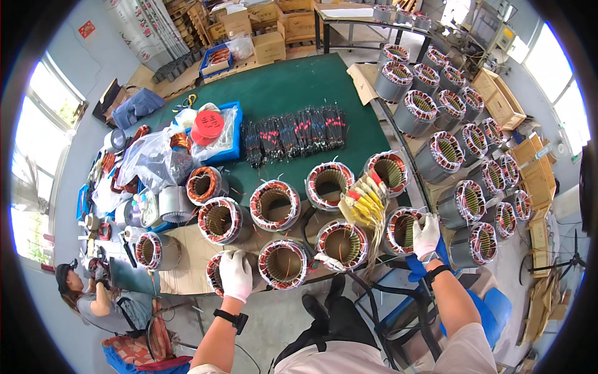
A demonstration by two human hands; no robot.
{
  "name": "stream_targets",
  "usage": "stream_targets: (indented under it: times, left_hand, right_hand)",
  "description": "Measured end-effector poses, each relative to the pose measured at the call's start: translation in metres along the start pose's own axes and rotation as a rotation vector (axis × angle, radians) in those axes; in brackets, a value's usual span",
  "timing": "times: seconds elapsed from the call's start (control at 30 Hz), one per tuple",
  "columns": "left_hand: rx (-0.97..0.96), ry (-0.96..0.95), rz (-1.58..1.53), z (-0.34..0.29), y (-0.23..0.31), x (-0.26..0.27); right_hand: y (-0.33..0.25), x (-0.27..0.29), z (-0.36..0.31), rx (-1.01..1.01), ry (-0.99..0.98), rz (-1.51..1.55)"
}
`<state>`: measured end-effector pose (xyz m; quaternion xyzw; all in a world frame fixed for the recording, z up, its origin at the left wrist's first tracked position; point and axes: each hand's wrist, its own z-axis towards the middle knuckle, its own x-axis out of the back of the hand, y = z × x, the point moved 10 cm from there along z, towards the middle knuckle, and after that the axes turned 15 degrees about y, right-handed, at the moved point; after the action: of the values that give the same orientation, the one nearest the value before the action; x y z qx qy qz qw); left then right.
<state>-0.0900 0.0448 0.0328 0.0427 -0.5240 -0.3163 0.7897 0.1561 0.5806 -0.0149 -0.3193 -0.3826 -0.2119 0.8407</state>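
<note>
My left hand (237, 277), in a white glove, is closed over the right rim of a motor stator (213, 274) at the table's near edge and hides part of it. Farther right, my gloved right hand (427, 236) curls over the rim of another stator (398, 232). Between them stand two stators (282, 264) (342, 244) with red-brown windings laced in white. A bundle of yellow sleeved leads with red tips (366, 202) hangs over the stators near my right hand. Behind is a row of more stators (275, 205).
Black wire bundles (295, 134) lie on the green tabletop (293, 78). A blue tray (235, 128) with a red round lid (207, 126) sits left of them. Several stators (446, 153) stand at right. A co-worker (103, 299) sits at lower left. A blue chair (492, 311) stands behind my right arm.
</note>
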Motion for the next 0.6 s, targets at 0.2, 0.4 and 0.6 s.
stream_targets:
  times: [0.2,0.4,0.6]
  left_hand:
    - [0.017,-0.007,0.003,0.0,0.002,0.002]
    - [-0.001,0.01,-0.018,-0.001,0.003,0.003]
    - [0.011,0.013,-0.006,0.0,0.005,0.005]
  right_hand:
    - [0.001,0.003,0.001,-0.061,0.006,0.033]
    - [-0.013,0.014,0.004,-0.022,0.048,0.057]
    - [-0.014,0.013,0.004,0.01,0.061,0.031]
